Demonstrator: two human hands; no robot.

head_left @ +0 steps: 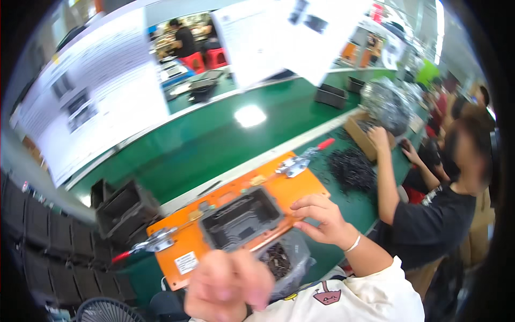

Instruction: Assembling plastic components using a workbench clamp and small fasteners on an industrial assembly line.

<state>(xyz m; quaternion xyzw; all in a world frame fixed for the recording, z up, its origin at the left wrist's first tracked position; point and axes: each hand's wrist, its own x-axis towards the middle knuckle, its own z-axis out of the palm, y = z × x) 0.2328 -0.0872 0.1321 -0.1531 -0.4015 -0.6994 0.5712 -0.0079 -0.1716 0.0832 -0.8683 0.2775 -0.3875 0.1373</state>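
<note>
A black rectangular plastic housing (241, 217) lies with its hollow side up in an orange fixture plate (185, 236). My right hand (322, 217) is at the housing's right end, over the plate's edge, fingers apart and holding nothing I can see. Raised close to the camera, my left hand (228, 282) is blurred, its fingers curled in; whatever they may pinch is hidden. Toggle clamps with red handles sit on the plate, one at the left (155, 241) and one at the far right (295, 163). Below the plate is a clear plastic bag (300, 257) of small dark pieces (277, 260).
Black housings (126, 209) stand at left, beside stacked black bins (37, 225). Loose black parts (351, 169) are heaped at right, near a cardboard box (360, 134) a co-worker (429, 214) reaches into. Paper sheets (96, 91) hang in front. A fan (107, 311) is at lower left.
</note>
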